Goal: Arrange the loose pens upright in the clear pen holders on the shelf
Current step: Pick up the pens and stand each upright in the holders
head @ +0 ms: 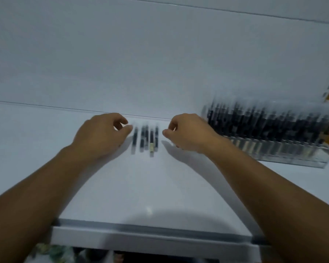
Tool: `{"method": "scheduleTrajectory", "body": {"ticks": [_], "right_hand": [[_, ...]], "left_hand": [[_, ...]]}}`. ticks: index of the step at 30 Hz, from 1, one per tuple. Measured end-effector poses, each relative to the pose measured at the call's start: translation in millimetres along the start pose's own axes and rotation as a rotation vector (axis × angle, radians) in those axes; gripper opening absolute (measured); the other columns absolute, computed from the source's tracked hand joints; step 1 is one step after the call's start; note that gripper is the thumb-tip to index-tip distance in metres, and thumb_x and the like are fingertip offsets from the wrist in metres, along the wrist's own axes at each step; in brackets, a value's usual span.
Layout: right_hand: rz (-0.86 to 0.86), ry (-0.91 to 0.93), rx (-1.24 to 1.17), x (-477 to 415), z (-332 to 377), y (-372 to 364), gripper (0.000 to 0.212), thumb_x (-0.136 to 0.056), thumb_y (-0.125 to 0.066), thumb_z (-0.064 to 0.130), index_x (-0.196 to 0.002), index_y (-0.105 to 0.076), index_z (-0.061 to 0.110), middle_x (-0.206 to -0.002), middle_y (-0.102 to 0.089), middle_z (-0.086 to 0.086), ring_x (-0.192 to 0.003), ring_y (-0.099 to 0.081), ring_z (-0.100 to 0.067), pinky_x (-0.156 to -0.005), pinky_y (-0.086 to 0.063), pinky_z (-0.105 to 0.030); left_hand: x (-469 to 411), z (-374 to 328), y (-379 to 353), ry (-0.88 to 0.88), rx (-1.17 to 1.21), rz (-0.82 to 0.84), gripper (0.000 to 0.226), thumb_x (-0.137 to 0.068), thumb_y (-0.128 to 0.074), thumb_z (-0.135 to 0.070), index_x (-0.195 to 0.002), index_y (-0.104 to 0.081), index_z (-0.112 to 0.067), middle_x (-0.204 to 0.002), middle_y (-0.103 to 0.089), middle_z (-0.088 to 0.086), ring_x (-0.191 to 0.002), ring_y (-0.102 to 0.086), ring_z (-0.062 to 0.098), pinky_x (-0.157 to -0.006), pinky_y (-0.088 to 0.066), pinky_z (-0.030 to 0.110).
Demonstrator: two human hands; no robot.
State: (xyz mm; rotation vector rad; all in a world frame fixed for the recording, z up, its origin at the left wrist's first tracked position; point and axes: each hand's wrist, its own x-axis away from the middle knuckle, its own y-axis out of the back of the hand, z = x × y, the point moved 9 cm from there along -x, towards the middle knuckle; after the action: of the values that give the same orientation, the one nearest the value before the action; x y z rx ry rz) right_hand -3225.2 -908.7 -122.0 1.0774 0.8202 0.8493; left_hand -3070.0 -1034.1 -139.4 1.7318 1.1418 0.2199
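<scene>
My left hand and right hand, fingers curled and empty, flank the loose pens to gather them.

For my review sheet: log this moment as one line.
left hand: empty, beside loose pens | right hand: empty, other side | pens: flat on shelf | pen holder: full, right
</scene>
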Motion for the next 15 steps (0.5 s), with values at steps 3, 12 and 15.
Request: {"method": "scheduleTrajectory", "body": {"ticks": [3,12,15], "right_hand": [[0.01,-0.024,0.037,-21.1,2.3,-17.2,0.036,-0.094,-0.052,0.044,-0.081,-0.064,0.012,-0.08,-0.066,-0.005,-0.087,-0.063,-0.027,-0.068,-0.049,-0.031],[0.034,-0.046,0.009,-37.0,11.8,-40.2,0.04,-0.088,-0.056,0.04,-0.056,-0.051,0.016,-0.061,-0.05,0.0,-0.065,-0.05,-0.02,-0.048,-0.029,-0.027],[0.044,-0.055,-0.038,-35.7,10.3,-42.5,0.043,-0.088,-0.057,0.036,-0.052,-0.047,0.016,-0.057,-0.048,0.001,-0.056,-0.046,-0.014,-0.047,-0.027,-0.026]], "left_hand": [[-3.2,12.4,-11.7,0.055,0.009,0.078,0.036,-0.086,-0.055,-0.06,-0.107,-0.064,-0.032,-0.098,-0.067,-0.013,-0.093,-0.062,0.015,-0.082,-0.045,0.031],[-17.6,7.5,-25.6,0.143,-0.121,0.254,0.037,-0.079,-0.066,-0.053,-0.087,-0.07,-0.017,-0.084,-0.07,-0.002,-0.083,-0.063,0.016,-0.073,-0.05,0.032],[-29.0,-1.5,-28.9,0.165,-0.138,0.369,0.034,-0.078,-0.072,-0.043,-0.076,-0.071,-0.009,-0.073,-0.071,0.005,-0.071,-0.067,0.02,-0.071,-0.055,0.031]]}}
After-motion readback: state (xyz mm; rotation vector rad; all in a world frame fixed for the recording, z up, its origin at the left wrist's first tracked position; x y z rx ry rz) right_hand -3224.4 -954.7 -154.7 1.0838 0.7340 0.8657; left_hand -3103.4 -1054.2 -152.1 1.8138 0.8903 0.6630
